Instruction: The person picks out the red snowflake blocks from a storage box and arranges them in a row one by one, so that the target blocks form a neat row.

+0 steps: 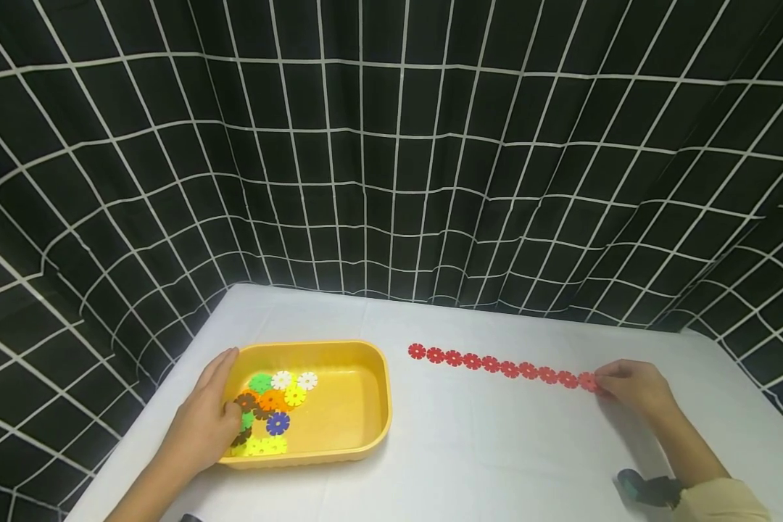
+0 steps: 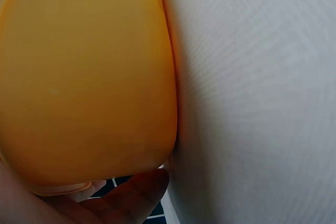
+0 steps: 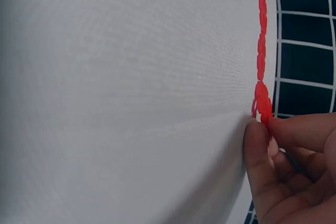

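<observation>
At the left, my left hand [image 1: 202, 420] grips the end wall of a yellow plastic tray [image 1: 380, 406], its thumb over the rim. The left wrist view shows the tray's wall [image 2: 89, 87] and a finger at its corner. Notched plastic discs lie inside, among them a blue disc [image 1: 278, 423] and a green disc [image 1: 261, 383]. My right hand [image 1: 638, 388] pinches a red notched disc [image 1: 588, 381] at the right end of a row of red discs [image 1: 491, 364]. In the right wrist view that disc [image 3: 265, 100] stands raised between thumb and fingers.
Under everything lies a white cloth-covered table [image 1: 483, 442]. Dark curtains [image 1: 378, 159] with a white grid hang behind it and along both sides. A dark strapped device [image 1: 646, 487] sits at my right wrist near a beige sleeve [image 1: 721, 500].
</observation>
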The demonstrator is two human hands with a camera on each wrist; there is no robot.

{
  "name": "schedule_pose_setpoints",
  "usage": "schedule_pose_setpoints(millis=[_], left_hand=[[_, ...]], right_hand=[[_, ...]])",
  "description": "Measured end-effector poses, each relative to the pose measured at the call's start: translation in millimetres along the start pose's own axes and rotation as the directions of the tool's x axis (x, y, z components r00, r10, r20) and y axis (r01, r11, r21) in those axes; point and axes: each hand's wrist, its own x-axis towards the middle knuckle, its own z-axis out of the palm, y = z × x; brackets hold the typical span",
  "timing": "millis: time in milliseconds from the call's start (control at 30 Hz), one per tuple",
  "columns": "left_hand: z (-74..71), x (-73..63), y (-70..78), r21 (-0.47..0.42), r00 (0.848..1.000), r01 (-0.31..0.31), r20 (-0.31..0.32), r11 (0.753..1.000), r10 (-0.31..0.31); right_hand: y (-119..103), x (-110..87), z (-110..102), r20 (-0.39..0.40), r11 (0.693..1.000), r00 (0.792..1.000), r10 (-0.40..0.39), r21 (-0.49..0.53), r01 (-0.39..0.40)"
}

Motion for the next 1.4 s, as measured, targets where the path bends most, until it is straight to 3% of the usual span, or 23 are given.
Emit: schedule_pose_setpoints(millis=[567,733,900,1033,1133,1233,1333,1400], left_hand=[[-2.2,1.0,-0.2,0.010,1.000,-0.004,0.004,1.000,0.004],[-6.1,1.1,-1.2,0.069,0.999,-0.045,0.030,0.997,0.043],[-11.1,2.5,1.5,0.166,0.996,-0.074,0.069,0.983,0.064],[-14.1,-0.2,12.9,0.205,0.993,-0.099,0.078,0.974,0.084],[-13.8,-5.8,26.8,0.228,0.985,-0.171,0.077,0.959,0.158],[-10.0,-13.9,41.0,0.270,0.968,-0.250,0.104,0.930,0.230],[-4.7,-23.2,52.1,0.298,0.952,-0.302,0.147,0.905,0.269],[-1.3,-28.1,56.9,0.319,0.942,-0.330,0.167,0.889,0.290]], right_hand=[[-6.2,-7.1,6.6,-0.006,0.999,1.000,0.018,-0.039,-0.019],[-17.7,-19.2,10.5,-0.048,0.997,0.998,-0.042,-0.065,0.039],[-34.3,-35.0,17.4,-0.078,0.982,0.982,-0.172,-0.097,0.164],[-52.1,-49.7,26.8,-0.103,0.940,0.939,-0.329,-0.126,0.316],[-66.8,-60.8,37.2,-0.109,0.896,0.894,-0.436,-0.142,0.420],[-82.1,-73.4,51.1,-0.127,0.833,0.827,-0.547,-0.171,0.525],[-97.3,-87.0,64.4,-0.105,0.745,0.748,-0.656,-0.253,0.618],[-106.8,-95.9,73.3,-0.060,0.694,0.714,-0.697,-0.305,0.652]])
